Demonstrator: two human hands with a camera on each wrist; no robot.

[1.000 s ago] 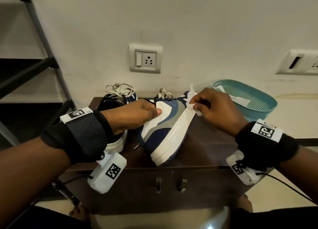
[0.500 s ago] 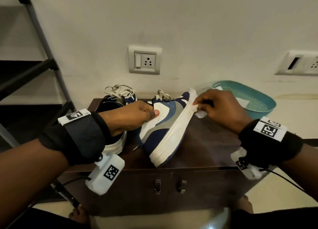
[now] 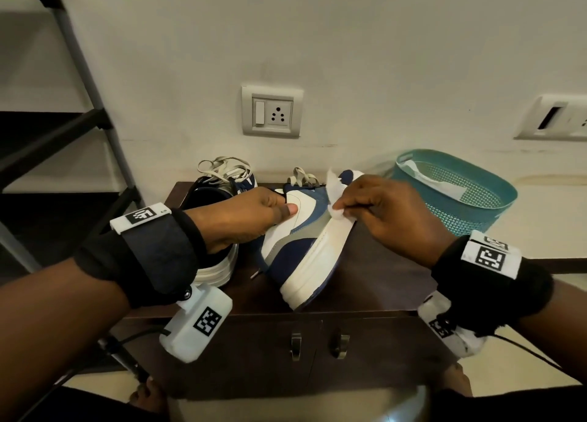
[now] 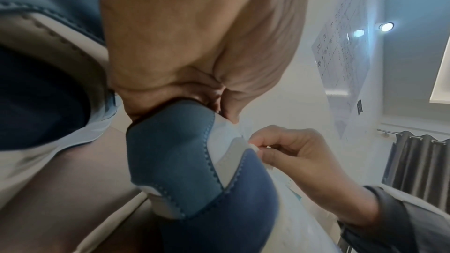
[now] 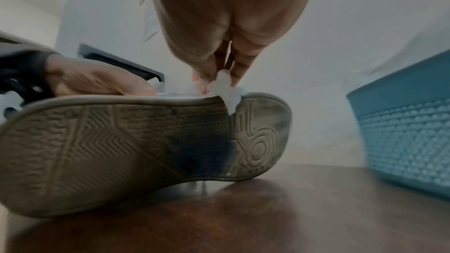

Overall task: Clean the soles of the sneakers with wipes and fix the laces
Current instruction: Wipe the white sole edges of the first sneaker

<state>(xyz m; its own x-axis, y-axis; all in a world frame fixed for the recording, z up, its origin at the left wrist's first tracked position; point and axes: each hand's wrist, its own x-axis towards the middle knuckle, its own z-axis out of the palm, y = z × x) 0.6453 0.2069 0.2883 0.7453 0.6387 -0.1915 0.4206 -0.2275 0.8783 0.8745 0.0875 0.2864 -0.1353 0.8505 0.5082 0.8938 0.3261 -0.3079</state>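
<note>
Since a second ago our right hand point(image 3: 394, 218) has slid the wipe point(image 3: 336, 213) from the toe toward mid-sole. Head view: our left hand point(image 3: 251, 218) grips the tilted sneaker point(image 3: 305, 250) on the worktop point(image 3: 374, 272); second sneaker point(image 3: 219, 263) at 9 o'clock, untouched, laces loose. Left wrist view: fingers mostly hidden. Right wrist view: wipe point(image 5: 227, 91) pinched at the rim; tread point(image 5: 121, 145) looks grimy, so we judge much remains.

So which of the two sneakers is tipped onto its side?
The right-hand sneaker, gripped by the left hand while the right hand rubs a wipe along its sole edge. The other sneaker stands upright.
</note>
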